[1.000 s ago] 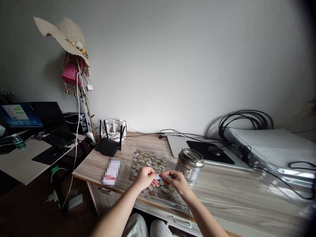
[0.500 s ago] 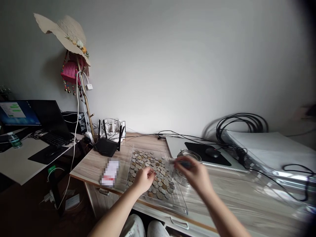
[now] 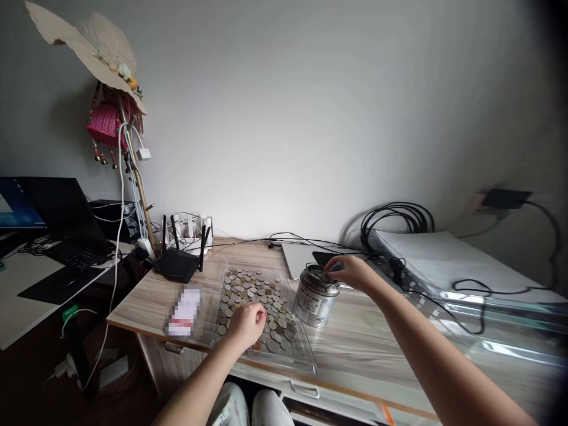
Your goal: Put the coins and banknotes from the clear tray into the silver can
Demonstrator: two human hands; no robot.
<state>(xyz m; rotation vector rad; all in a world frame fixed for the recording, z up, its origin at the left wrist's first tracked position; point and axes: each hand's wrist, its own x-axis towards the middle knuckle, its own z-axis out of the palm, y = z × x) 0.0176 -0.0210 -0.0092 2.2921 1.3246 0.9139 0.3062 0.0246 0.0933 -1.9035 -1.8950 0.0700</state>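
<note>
Many coins [image 3: 248, 290] lie spread over a clear plastic tray [image 3: 308, 354] on the desk. Above the near part of the coins is my left hand [image 3: 245, 324], its fingers curled in; what they hold, if anything, is hidden. To the right of the tray stands a silver metal can [image 3: 316, 300] with a printed label. Over the can's top, my right hand [image 3: 352, 272] is pinched round a slim blue-grey tool [image 3: 336, 267], its tip at the can's lid area. The tool's exact kind is too small to make out.
A black router [image 3: 177, 264] and a blurred-out white and red item [image 3: 184, 313] sit left of the tray. Behind the can lies a silver laptop-like panel [image 3: 290, 260]. Coiled black cable [image 3: 394, 222] and a white-topped stack [image 3: 448, 257] are at the right.
My right hand has moved from beside the tray to the top of the can, with the tool in it. My left hand stays over the coins. The view has swung right.
</note>
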